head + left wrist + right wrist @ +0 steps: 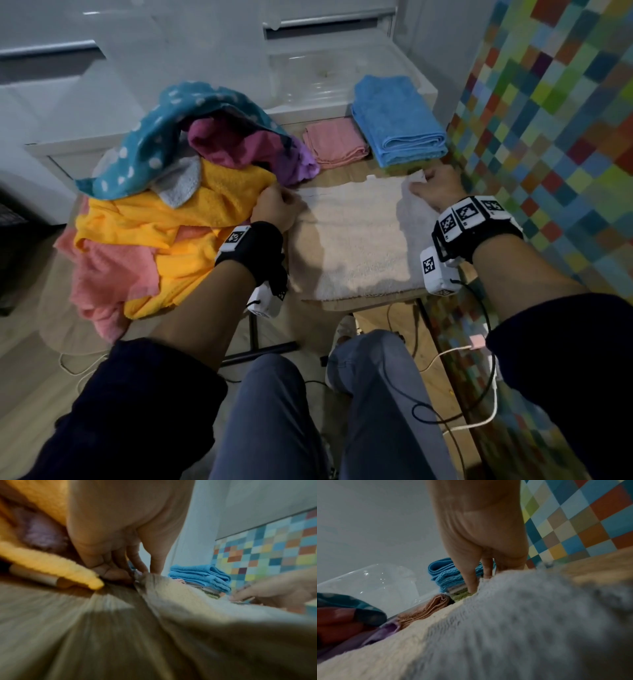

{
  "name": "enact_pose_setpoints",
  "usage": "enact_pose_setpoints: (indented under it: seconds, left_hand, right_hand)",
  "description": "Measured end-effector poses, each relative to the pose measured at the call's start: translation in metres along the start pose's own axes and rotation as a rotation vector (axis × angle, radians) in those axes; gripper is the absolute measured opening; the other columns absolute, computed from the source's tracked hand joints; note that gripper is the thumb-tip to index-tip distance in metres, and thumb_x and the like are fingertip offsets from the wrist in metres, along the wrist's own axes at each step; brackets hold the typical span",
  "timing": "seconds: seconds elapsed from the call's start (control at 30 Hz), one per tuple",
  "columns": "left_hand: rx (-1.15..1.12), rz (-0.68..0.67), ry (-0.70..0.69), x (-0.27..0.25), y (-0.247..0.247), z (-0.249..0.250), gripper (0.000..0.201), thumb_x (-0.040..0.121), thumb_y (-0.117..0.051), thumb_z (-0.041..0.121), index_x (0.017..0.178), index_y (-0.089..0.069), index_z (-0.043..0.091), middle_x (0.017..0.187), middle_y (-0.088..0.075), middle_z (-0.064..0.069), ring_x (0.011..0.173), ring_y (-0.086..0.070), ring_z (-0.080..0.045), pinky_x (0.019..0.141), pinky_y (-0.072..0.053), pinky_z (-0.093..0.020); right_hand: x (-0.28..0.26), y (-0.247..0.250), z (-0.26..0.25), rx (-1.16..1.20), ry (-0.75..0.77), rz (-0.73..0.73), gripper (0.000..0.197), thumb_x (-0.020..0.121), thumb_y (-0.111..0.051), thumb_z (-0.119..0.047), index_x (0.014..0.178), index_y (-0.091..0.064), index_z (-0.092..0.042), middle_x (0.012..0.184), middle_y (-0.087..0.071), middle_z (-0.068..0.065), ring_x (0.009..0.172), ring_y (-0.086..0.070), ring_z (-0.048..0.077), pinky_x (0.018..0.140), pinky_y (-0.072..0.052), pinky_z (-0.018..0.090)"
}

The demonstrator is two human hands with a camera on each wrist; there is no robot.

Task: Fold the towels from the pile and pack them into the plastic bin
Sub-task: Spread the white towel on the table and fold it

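A heap of unfolded towels [164,205] covers the left half of the small wooden table [359,305], a teal spotted one on top, then magenta, purple, yellow and coral pink layers spilling over the near edge. To its right a cream towel [356,240] lies spread flat on the table, its near edge hanging slightly over the front.

Behind the table stands the clear plastic bin [329,82], seen from above with its floor bare. At the table's far right corner sits a folded blue towel [397,120], resting on other folded cloth, with a smaller folded pink towel [334,142] just beside it on the left. A wall of multicoloured squares [555,113] runs along the right side.

The left hand [274,209] is at the cream towel's far left corner, touching the yellow towel of the heap; in the left wrist view its thumb and fingers [137,561] pinch the towel's edge. The right hand [435,188] is at the far right corner, next to the blue towel; its fingertips [473,584] come down on the corner, apparently nipping it, though the blurred wrist view leaves the exact grip unclear.
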State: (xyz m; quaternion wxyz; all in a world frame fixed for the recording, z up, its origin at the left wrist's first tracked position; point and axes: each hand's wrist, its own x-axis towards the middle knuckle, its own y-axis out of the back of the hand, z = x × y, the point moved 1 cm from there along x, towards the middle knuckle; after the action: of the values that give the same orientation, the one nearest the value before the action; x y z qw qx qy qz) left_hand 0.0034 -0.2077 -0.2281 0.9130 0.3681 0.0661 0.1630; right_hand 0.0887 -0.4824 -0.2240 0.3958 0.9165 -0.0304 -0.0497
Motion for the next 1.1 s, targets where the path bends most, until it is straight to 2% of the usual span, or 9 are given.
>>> enact_pose_setpoints:
  seconds: [0.13, 0.27, 0.37, 0.5, 0.6, 0.73, 0.9, 0.97, 1.1]
  left_hand:
    - [0.127, -0.016, 0.059, 0.003, -0.006, 0.012, 0.056, 0.085, -0.065, 0.022, 0.125, -0.037, -0.003, 0.130, -0.043, -0.022, 0.119, -0.047, -0.037, 0.094, -0.038, -0.037]
    - [0.197, -0.103, 0.073, 0.008, -0.006, 0.017, 0.050, 0.085, -0.063, 0.028, 0.119, -0.051, -0.006, 0.126, -0.053, -0.021, 0.115, -0.052, -0.035, 0.094, -0.041, -0.037]
    - [0.166, -0.152, 0.076, 0.008, -0.002, 0.017, 0.038, 0.086, -0.063, 0.027, 0.106, -0.062, -0.005, 0.113, -0.063, -0.021, 0.108, -0.058, -0.034, 0.090, -0.044, -0.039]
    - [0.135, -0.150, 0.010, -0.001, 0.000, 0.017, 0.026, 0.086, -0.063, 0.025, 0.087, -0.059, -0.001, 0.100, -0.063, -0.022, 0.097, -0.059, -0.031, 0.081, -0.042, -0.038]
    - [0.007, -0.112, 0.007, -0.010, 0.004, 0.011, 0.030, 0.081, -0.069, 0.013, 0.070, -0.041, 0.015, 0.073, -0.049, -0.003, 0.082, -0.047, -0.020, 0.059, -0.031, -0.024]
    - [-0.249, -0.026, -0.005, -0.018, 0.021, 0.009, 0.024, 0.077, -0.075, 0.009, 0.082, -0.052, 0.008, 0.064, -0.040, 0.004, 0.059, -0.043, -0.014, 0.042, -0.035, -0.010]
    - [-0.596, 0.050, -0.052, -0.030, 0.057, 0.031, 0.012, 0.081, -0.067, 0.001, 0.074, -0.060, 0.007, 0.062, -0.052, -0.003, 0.034, -0.045, 0.003, 0.038, -0.038, -0.017]
    - [-0.699, 0.143, -0.133, -0.026, 0.073, 0.048, 0.024, 0.078, -0.061, -0.009, 0.068, -0.053, 0.012, 0.063, -0.051, -0.002, 0.040, -0.048, 0.003, 0.042, -0.040, -0.017]
    - [-0.827, 0.219, -0.330, -0.024, 0.102, 0.080, 0.024, 0.067, -0.065, 0.006, 0.069, -0.044, 0.018, 0.067, -0.049, -0.001, 0.061, -0.047, -0.011, 0.060, -0.039, -0.025]
  right_hand:
    - [0.004, -0.002, -0.001, -0.123, 0.007, -0.026, 0.047, 0.073, -0.070, -0.027, 0.111, -0.056, -0.003, 0.107, -0.062, 0.017, 0.099, -0.060, 0.031, 0.088, -0.051, 0.039]
    - [-0.006, 0.000, -0.010, -0.166, 0.035, -0.054, 0.030, 0.072, -0.065, -0.024, 0.094, -0.061, -0.004, 0.096, -0.061, 0.016, 0.090, -0.059, 0.030, 0.083, -0.053, 0.041]
    - [-0.016, 0.006, -0.019, -0.057, 0.021, -0.108, 0.009, 0.066, -0.060, -0.015, 0.067, -0.055, -0.008, 0.070, -0.054, 0.009, 0.072, -0.055, 0.024, 0.060, -0.044, 0.031]
    - [-0.034, 0.021, -0.030, 0.180, 0.048, -0.141, 0.030, 0.077, -0.059, 0.005, 0.059, -0.047, -0.016, 0.062, -0.045, -0.002, 0.059, -0.045, 0.010, 0.047, -0.035, 0.015]
    - [-0.040, 0.029, -0.037, 0.256, 0.074, -0.121, 0.025, 0.077, -0.061, 0.005, 0.066, -0.055, -0.015, 0.069, -0.053, -0.003, 0.063, -0.050, 0.006, 0.051, -0.039, 0.012]
    - [-0.048, 0.037, -0.041, 0.325, 0.036, -0.078, 0.022, 0.079, -0.067, 0.004, 0.068, -0.056, -0.012, 0.073, -0.054, -0.002, 0.065, -0.052, 0.005, 0.048, -0.045, 0.009]
    - [-0.055, 0.059, -0.057, 0.541, -0.019, -0.006, 0.019, 0.076, -0.074, -0.003, 0.085, -0.059, -0.009, 0.083, -0.060, 0.003, 0.072, -0.058, 0.011, 0.056, -0.049, 0.012]
    - [-0.057, 0.073, -0.069, 0.661, 0.001, 0.058, 0.026, 0.074, -0.074, 0.000, 0.071, -0.052, -0.013, 0.078, -0.059, 0.003, 0.072, -0.059, 0.012, 0.066, -0.052, 0.020]
    - [-0.076, 0.105, -0.103, 0.875, 0.139, 0.156, 0.033, 0.079, -0.065, 0.006, 0.063, -0.047, -0.017, 0.071, -0.058, 0.000, 0.065, -0.059, 0.009, 0.059, -0.050, 0.017]
